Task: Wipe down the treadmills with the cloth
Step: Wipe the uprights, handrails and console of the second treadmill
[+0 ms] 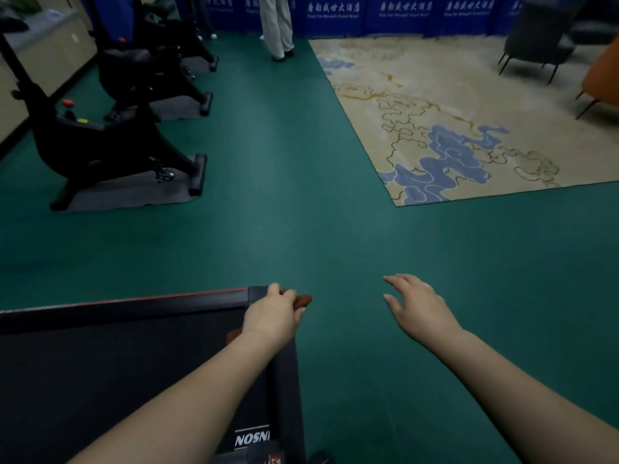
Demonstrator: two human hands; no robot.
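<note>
Head view: cloth (303,300) mostly hidden.

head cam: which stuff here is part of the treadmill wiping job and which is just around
Part of the job:
treadmill, its rear corner under the hand
cloth, reddish brown, held at that corner
left hand, gripping the cloth
right hand, open and free above the floor

Just around:
exercise bikes on grey mats
patterned rug
chairs
a person standing by the blue banners
</note>
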